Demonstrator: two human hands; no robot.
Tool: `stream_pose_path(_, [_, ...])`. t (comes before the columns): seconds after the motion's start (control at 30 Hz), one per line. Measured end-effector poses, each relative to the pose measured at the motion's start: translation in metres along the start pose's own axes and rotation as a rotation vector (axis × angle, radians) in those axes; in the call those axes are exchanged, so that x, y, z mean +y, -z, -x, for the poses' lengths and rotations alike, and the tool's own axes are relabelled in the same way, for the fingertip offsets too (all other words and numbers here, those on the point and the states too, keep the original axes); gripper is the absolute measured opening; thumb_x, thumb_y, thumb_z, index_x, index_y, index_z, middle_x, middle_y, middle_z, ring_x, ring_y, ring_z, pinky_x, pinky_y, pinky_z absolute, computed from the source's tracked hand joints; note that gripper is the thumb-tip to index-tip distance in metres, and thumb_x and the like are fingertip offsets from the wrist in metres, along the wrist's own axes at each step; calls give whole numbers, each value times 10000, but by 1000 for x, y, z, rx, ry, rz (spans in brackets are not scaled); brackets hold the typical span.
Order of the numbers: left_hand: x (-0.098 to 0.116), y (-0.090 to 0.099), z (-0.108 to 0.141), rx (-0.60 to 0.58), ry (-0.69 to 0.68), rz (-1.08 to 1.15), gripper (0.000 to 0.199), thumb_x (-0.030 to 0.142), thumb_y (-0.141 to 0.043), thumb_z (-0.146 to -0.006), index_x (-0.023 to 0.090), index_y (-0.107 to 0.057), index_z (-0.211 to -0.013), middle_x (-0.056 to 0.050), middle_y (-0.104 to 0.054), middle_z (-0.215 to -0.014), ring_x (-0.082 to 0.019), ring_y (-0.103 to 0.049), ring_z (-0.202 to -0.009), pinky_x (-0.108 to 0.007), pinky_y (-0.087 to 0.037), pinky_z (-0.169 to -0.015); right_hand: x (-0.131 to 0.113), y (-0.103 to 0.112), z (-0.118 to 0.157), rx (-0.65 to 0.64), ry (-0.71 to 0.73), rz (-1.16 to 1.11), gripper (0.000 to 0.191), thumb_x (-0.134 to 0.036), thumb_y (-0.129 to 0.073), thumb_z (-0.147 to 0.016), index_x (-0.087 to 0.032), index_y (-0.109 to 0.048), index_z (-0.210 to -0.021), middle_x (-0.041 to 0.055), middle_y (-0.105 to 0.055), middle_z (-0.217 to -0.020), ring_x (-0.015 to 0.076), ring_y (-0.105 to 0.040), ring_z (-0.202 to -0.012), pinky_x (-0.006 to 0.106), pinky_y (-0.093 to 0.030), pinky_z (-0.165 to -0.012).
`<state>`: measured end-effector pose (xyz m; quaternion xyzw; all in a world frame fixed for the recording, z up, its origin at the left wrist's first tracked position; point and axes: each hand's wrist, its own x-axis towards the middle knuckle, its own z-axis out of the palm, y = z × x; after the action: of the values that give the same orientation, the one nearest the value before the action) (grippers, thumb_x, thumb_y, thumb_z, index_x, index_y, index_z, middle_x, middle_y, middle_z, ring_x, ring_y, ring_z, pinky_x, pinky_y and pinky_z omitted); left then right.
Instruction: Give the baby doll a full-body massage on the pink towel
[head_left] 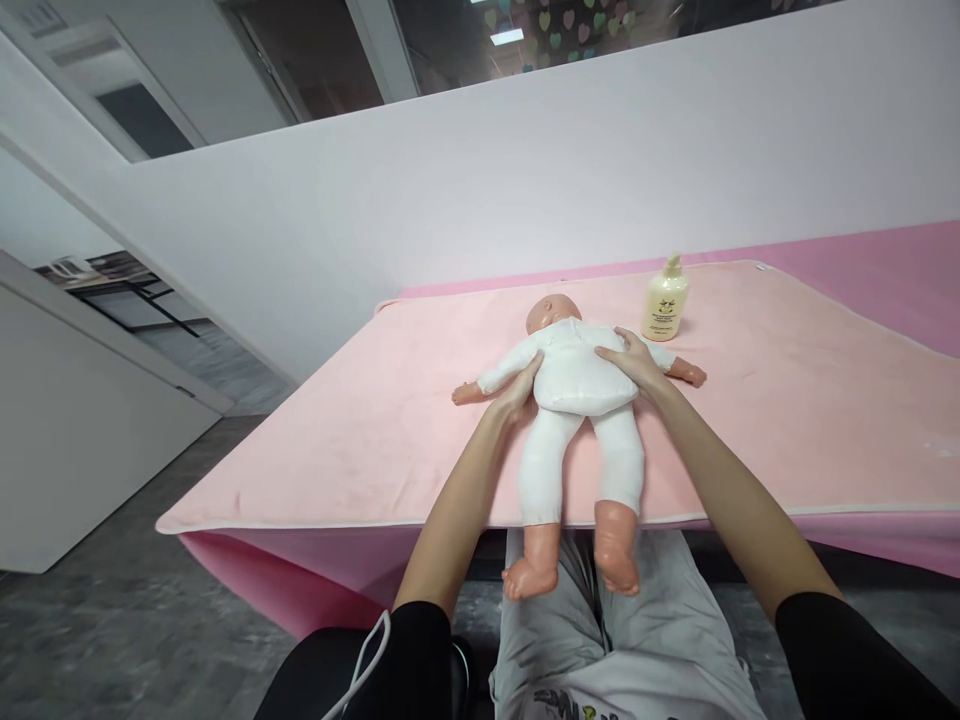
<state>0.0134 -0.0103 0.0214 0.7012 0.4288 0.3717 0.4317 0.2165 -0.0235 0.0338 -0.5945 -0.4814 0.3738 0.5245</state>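
A baby doll [581, 375] with a white cloth body lies stretched out on the pink towel, its head toward the wall and its arms spread. Its lower legs hang past the table's near edge, above my lap. My left hand [520, 392] cups the left side of the doll's torso, with most of its fingers hidden beneath it. On the opposite side, my right hand [632, 362] grips the torso near the armpit, thumb on the white cloth and fingers by the shoulder. Just beyond this hand stands a pale yellow pump bottle [665, 302], upright and untouched.
The pink towel [322, 440] covers much of the table, over a darker pink cloth [900, 280]. A white partition wall [525, 190] rises behind the table's far edge. At the lower left, a white cable [367, 660] runs beside my left arm.
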Motion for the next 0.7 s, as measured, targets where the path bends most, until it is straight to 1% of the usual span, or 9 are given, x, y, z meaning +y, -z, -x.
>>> stream_pose_path(0.1, [7,-9,5,-127,22,183,637,657,-416,-770,164,-598,-1131,-130,-673,-973,-285,-500,-1171,-437,-430,-947,-6,14,-1,19,52,2,712,-309,-697,-625,-121,-466,-1272,130,-438,-1340,223,-464,-1194,344,-384,-1006])
stream_pose_path(0.2, [9,-12,9,-170,-20,224,514,587,-523,-752,204,-623,-1080,-106,-684,-932,-258,-545,-1121,-407,-466,-915,-8,21,-2,40,100,19,679,-295,-714,-609,-128,-517,-1237,101,-483,-1307,213,-471,-1191,335,-372,-1021])
stream_pose_path(0.33, [4,-8,7,-227,5,229,528,537,-618,-698,223,-590,-1121,-112,-667,-987,-257,-536,-1131,-384,-469,-912,-3,17,-3,97,166,81,642,-288,-710,-609,-135,-543,-1210,80,-516,-1278,206,-477,-1183,338,-355,-1033])
stream_pose_path(0.4, [1,-6,3,-213,28,250,552,521,-640,-687,213,-565,-1139,-120,-653,-1015,-267,-537,-1120,-378,-467,-902,1,12,-4,116,175,116,634,-297,-701,-619,-130,-540,-1209,86,-519,-1273,212,-475,-1184,349,-348,-1034])
stream_pose_path(0.47, [-1,-6,0,-169,58,269,555,504,-643,-696,194,-534,-1142,-120,-636,-1042,-275,-548,-1090,-375,-468,-879,5,7,-6,139,163,149,632,-307,-693,-627,-124,-534,-1210,94,-520,-1270,218,-474,-1182,356,-348,-1029])
stream_pose_path(0.53, [-2,-9,-2,-75,77,241,530,478,-646,-705,175,-502,-1114,-120,-607,-1080,-268,-554,-1060,-367,-464,-858,11,3,-9,158,147,174,626,-318,-684,-634,-120,-531,-1207,103,-520,-1266,224,-475,-1178,364,-350,-1022])
stream_pose_path(0.6, [-3,-12,-3,103,77,134,500,451,-662,-694,162,-468,-1053,-119,-585,-1073,-246,-563,-1006,-357,-457,-832,16,1,-11,157,137,185,613,-339,-670,-648,-123,-527,-1204,109,-519,-1265,227,-475,-1176,375,-348,-1019])
stream_pose_path(0.67, [-2,-14,-1,290,58,-44,477,454,-672,-676,170,-433,-975,-85,-587,-950,-207,-574,-874,-342,-451,-772,21,1,-12,143,134,183,596,-368,-643,-676,-128,-520,-1207,113,-521,-1262,227,-475,-1174,385,-344,-1017])
stream_pose_path(0.7, [-1,-15,0,357,37,-144,460,467,-666,-674,180,-420,-936,-50,-577,-861,-186,-563,-793,-331,-443,-734,23,1,-12,138,130,177,589,-385,-626,-692,-132,-515,-1213,112,-522,-1260,225,-475,-1172,387,-343,-1016])
